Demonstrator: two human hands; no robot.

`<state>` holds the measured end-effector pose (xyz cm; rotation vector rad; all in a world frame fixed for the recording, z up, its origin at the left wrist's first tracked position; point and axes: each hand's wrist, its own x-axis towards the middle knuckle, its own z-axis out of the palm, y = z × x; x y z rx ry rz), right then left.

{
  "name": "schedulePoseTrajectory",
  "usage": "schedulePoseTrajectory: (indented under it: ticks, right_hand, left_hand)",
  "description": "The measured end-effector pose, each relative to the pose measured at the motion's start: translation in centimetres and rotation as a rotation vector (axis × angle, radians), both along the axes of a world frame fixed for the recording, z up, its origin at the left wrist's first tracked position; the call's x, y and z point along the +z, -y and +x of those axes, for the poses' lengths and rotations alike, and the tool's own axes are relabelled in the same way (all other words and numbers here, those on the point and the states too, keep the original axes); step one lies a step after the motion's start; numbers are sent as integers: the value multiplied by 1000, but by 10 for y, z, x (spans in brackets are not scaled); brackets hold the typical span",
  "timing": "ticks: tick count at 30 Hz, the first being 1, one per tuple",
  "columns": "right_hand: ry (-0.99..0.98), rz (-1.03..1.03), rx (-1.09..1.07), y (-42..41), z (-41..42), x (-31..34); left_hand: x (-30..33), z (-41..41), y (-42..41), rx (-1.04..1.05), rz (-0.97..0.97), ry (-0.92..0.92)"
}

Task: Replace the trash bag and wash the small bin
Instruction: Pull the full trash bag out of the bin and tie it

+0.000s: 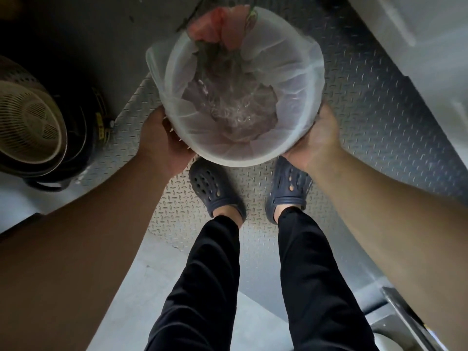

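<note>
I hold the small round bin (228,158) above the floor, in front of my feet. A thin clear trash bag (286,72) lines it and folds over the rim. Inside lies crumpled clear plastic, and something pink (215,26) sits at the far rim. My left hand (162,140) grips the bin's left side from below. My right hand (316,138) grips the right side, its fingers hidden under the bin.
Metal checker-plate floor (379,122) lies underfoot, with my dark clogs (210,188) on it. A beige slotted basket (27,117) nested in dark containers stands at the left. A pale wall or cabinet (417,34) runs along the right.
</note>
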<state>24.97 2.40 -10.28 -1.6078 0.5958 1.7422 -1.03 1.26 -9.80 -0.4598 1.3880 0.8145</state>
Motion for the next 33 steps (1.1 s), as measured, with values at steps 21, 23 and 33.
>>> schedulePoseTrajectory:
  ticks: [21, 23, 33]
  right_hand:
    - [339, -63, 250, 35, 3, 49]
    - [417, -77, 319, 32, -2, 56]
    - [578, 47, 436, -15, 23, 78]
  left_hand:
    - [53, 18, 36, -79, -200, -85]
    - [58, 23, 35, -39, -199, -83]
    - [68, -2, 12, -322, -265, -402]
